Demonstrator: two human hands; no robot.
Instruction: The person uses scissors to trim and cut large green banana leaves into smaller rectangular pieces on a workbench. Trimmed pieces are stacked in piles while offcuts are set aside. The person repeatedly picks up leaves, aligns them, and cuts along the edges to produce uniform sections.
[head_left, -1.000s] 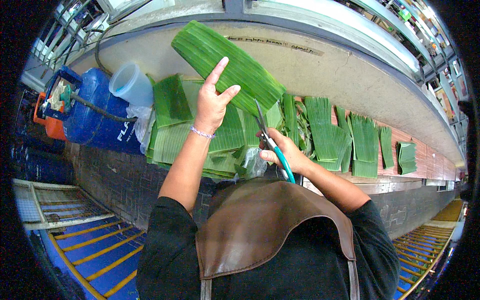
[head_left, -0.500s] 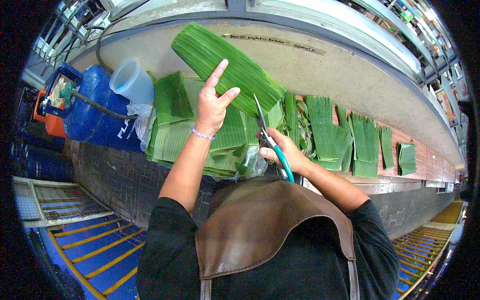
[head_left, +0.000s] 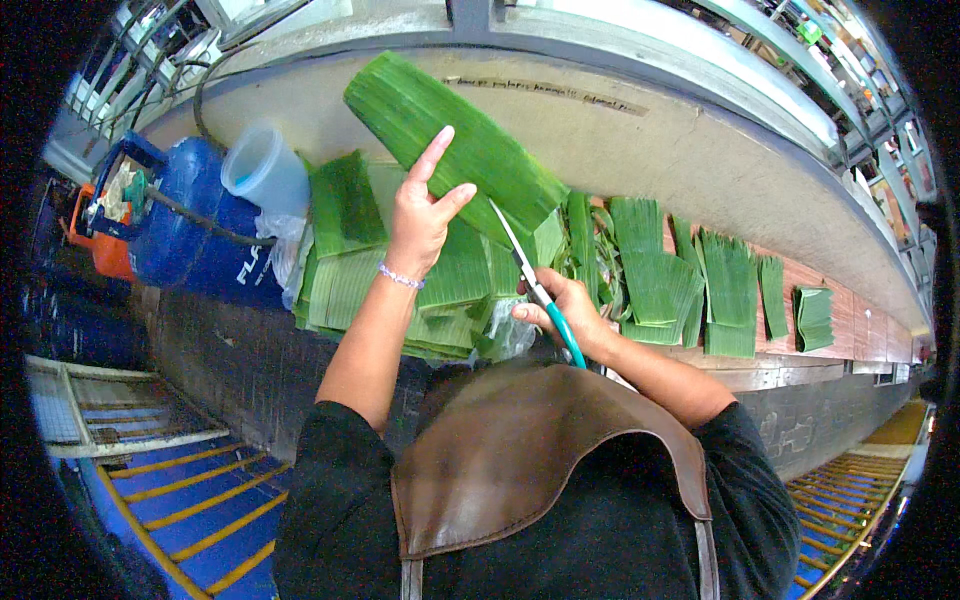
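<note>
the left hand [head_left: 420, 218] is raised, palm side against the large leaf piece [head_left: 492, 150], its forefinger pointing up and its thumb spread wide across the upper face, the other fingers hidden; it holds the piece aloft, slanting from upper left to lower right, above the tabletop. a beaded bracelet [head_left: 402, 276] circles that wrist. the right hand [head_left: 568, 308] is curled around the teal-handled scissors [head_left: 526, 268], wrist bent inward, thumb toward the left. the blades point up and left over the leaf's lower edge; whether any leaf lies between them i cannot tell.

against half a second ago, the scissor tip has moved left along that edge, away from the lower right corner, and the leaf sits slightly lower. the left hand's spread is about the same.

beneath, a pile of cut leaves [head_left: 345, 290] covers the left part of the wood-patterned tabletop [head_left: 850, 322], and leaf stacks [head_left: 728, 290] lie in a row to the right. a clear tub [head_left: 268, 178] stands by a blue container [head_left: 190, 215] at the left. a pale wall [head_left: 700, 140] runs behind; yellow bars [head_left: 205, 500] show low at the left, beside the brown apron [head_left: 540, 460].
</note>
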